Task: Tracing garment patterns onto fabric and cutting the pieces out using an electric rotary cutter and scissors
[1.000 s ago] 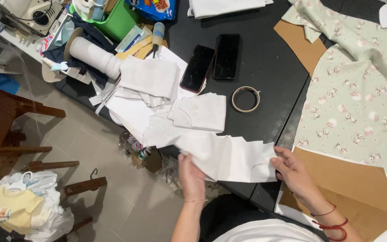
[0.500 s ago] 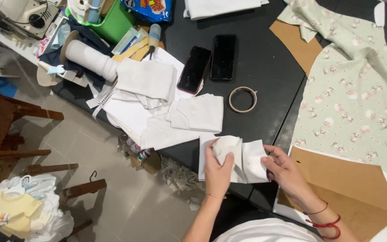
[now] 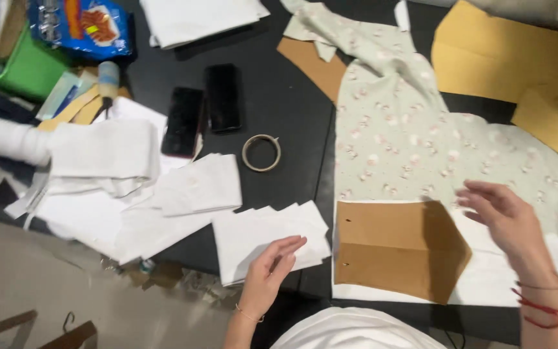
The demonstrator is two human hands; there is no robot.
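Observation:
My left hand (image 3: pixel 271 270) lies flat, fingers apart, on a folded white fabric piece (image 3: pixel 266 232) at the near edge of the black table (image 3: pixel 279 110). My right hand (image 3: pixel 504 216) hovers open over white fabric (image 3: pixel 485 284) beside a brown cardboard pattern piece (image 3: pixel 395 249). It holds nothing. A pale green floral fabric (image 3: pixel 408 142) spreads beyond the pattern piece.
Two black phones (image 3: pixel 203 110) and a tape ring (image 3: pixel 261 152) lie mid-table. More white fabric pieces (image 3: pixel 111 181) pile at the left near a white roll (image 3: pixel 1 139). Tan paper sheets (image 3: pixel 505 55) lie at the far right, a green box (image 3: pixel 20 71) and a blue packet (image 3: pixel 79 26) at the far left.
The crumpled white fabric held in both hands now lies folded flat on the table. My right hand has let go and moved right over the cardboard pattern. The camera view has shifted right.

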